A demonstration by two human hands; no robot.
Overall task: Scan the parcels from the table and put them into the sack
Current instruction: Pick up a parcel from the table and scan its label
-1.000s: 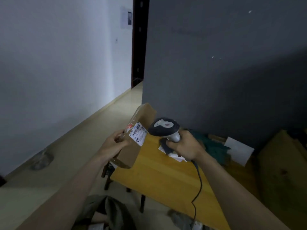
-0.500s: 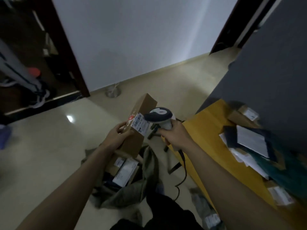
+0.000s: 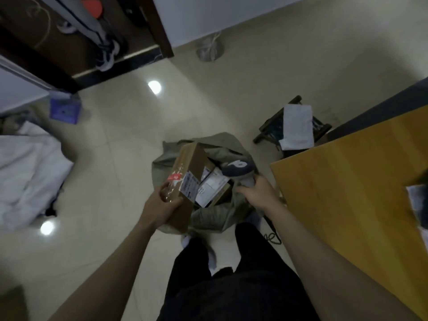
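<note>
My left hand [image 3: 162, 206] grips a long brown cardboard parcel [image 3: 188, 163] with a white barcode label, held tilted over the open mouth of the grey-green sack [image 3: 208, 216] on the floor. Other labelled parcels [image 3: 212, 187] lie inside the sack. The handle of the grey and white barcode scanner [image 3: 238, 169] is in the grip of my right hand [image 3: 256, 193]; its head sits just right of the parcel, above the sack. The yellow wooden table [image 3: 347, 193] stands to the right.
A small dark stool [image 3: 273, 126] with a white envelope [image 3: 297, 127] on it stands beyond the table corner. White cloth [image 3: 25, 172] lies on the floor at left. A dark doorway with shoes is at top left. My legs stand just behind the sack.
My view has swung from the table down to the floor. Both hands moved with it, bringing the parcel and scanner from table height to just above the sack's opening.
</note>
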